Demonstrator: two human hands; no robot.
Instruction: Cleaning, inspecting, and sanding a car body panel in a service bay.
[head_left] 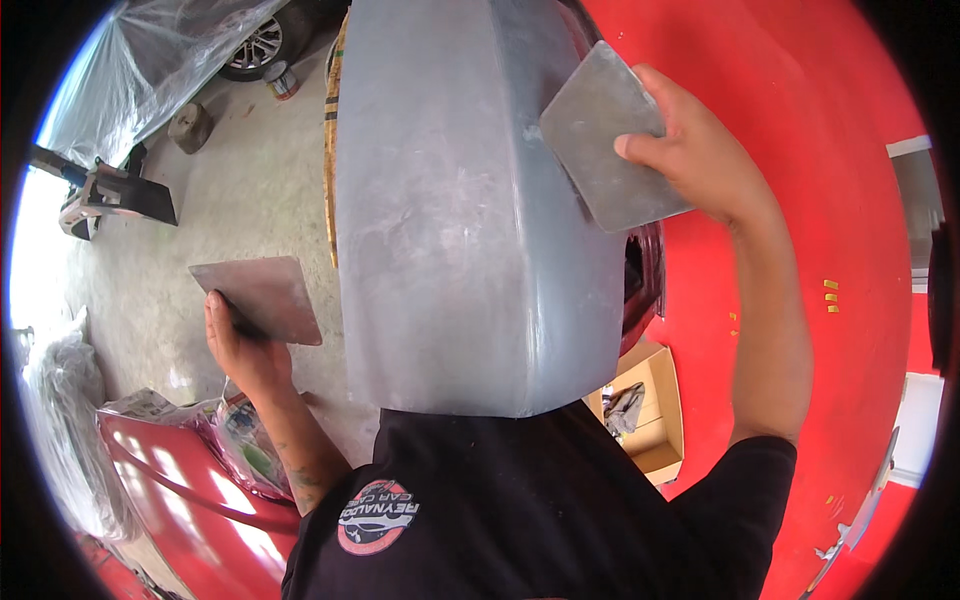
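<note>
A large grey car body panel point(440, 220), matt with smoother bluish patches along its right side, stretches away from my chest. My right hand point(690, 145) is closed around the edge of a flat grey plate point(598, 140), thumb on top. The far-left part of that plate overlaps the panel's right side; whether it touches the surface I cannot tell. Out to the left of the panel, my left hand point(245, 350) grips a second, darker flat plate point(270, 295) from below, tilted and apart from the panel. Both plates look like putty spreaders.
Below the panel's right side stands a cardboard box point(665, 430) with crumpled material inside. A glossy red car part point(190, 500) lies at lower left near plastic sheeting point(65, 400). At far left are a black bracket-like part point(120, 195), a can point(282, 80) and a wheel point(255, 45).
</note>
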